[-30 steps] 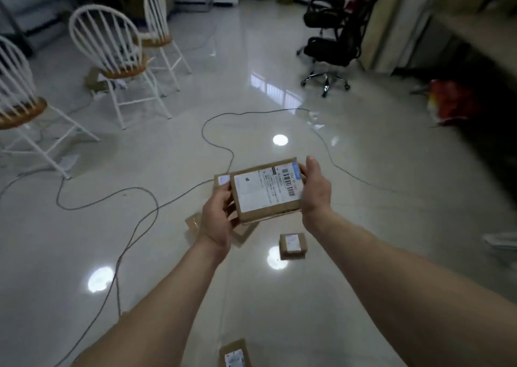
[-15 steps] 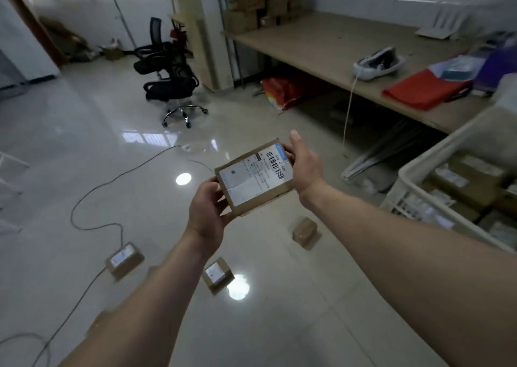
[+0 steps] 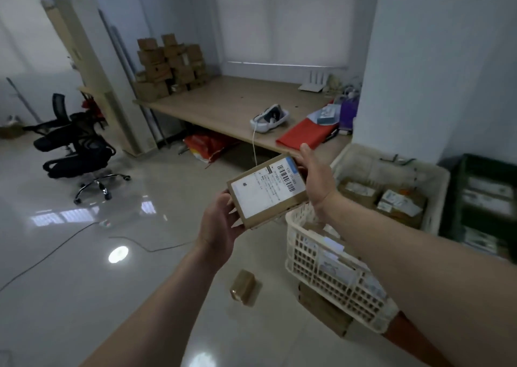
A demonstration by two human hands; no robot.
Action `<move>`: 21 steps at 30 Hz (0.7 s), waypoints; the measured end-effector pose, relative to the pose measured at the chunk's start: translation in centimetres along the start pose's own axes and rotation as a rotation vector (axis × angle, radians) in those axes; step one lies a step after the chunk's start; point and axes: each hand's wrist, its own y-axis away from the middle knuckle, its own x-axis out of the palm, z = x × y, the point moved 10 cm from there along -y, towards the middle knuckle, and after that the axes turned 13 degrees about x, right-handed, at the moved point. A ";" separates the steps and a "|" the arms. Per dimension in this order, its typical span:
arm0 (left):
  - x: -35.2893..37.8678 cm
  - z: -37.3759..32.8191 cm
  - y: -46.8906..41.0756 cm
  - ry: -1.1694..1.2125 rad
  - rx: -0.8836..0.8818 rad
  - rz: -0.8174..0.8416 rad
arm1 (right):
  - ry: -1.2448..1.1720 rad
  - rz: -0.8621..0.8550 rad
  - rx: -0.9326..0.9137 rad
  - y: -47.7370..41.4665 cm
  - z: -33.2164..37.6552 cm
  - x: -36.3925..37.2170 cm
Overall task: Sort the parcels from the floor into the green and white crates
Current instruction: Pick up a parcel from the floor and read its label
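Parcel point(image 3: 268, 191) held in the air btwn 2 hands: L hand point(image 3: 221, 226) cups its near corner, R hand point(image 3: 317, 177) pinches the far edge. Looks light, stiff cardboard w/ slick label, so grip by the edges. White crate point(image 3: 305, 257) sits just below-right of the grip.

Premises present as an office room doubling as a parcel-handling area. Evidence: a glossy pale tiled floor point(image 3: 84, 282); a black mesh swivel chair point(image 3: 81, 148) on a chrome star base; a long light wooden desk point(image 3: 223, 101) set along the wall beneath closed white roller blinds point(image 3: 293, 17); a white router point(image 3: 314, 82) with upright antennas on that desk; a stack of brown cardboard boxes point(image 3: 170, 67) at its far end. Beside the desk stand white plastic lattice crates point(image 3: 321, 266) holding labelled brown cardboard parcels point(image 3: 402, 201), with a dark green plastic crate point(image 3: 458, 187) alongside.
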 end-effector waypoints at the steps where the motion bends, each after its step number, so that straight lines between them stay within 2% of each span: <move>1: 1.6 0.2 -0.4 0.011 -0.011 0.029 | 0.006 -0.028 -0.015 -0.3 0.7 -1.7; 6: 9.0 1.3 -2.7 0.060 -0.099 0.178 | 0.011 -0.137 -0.023 -0.4 3.6 -9.7; 12: 19.9 3.5 -2.8 0.112 -0.190 0.450 | 0.035 -0.292 0.033 3.2 4.9 -20.8; 21: 34.8 8.1 3.2 0.082 -0.241 0.714 | -0.078 -0.582 0.119 8.6 1.4 -37.3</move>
